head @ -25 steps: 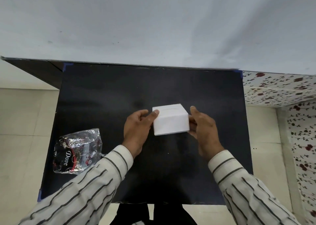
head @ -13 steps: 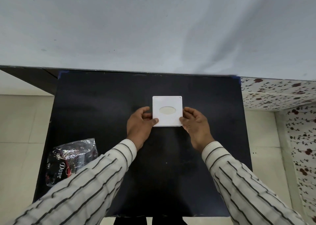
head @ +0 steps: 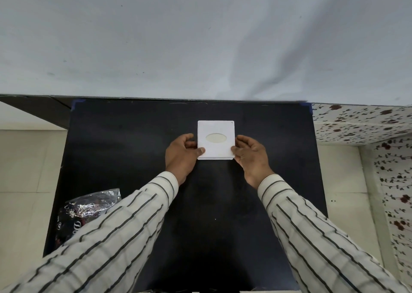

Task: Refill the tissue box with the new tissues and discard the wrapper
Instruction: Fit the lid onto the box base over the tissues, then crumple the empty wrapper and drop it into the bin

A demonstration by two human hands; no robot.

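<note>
A white square tissue box [head: 215,128] stands on the black table [head: 133,150], its top with an oval opening facing up. My left hand [head: 181,153] grips its left side, thumb on the near left corner. My right hand [head: 250,154] holds its right side, fingers against the near right corner. A crumpled clear plastic wrapper [head: 89,206] with dark print lies at the table's near left, partly hidden behind my left sleeve.
A pale wall rises right behind the table's far edge. Light floor tiles lie to the left and right. A flower-patterned surface [head: 367,123] stands at the right.
The box was tilted with its side toward me; it now sits flat with the oval opening up, a little farther from me. Both hands stay on its sides.
</note>
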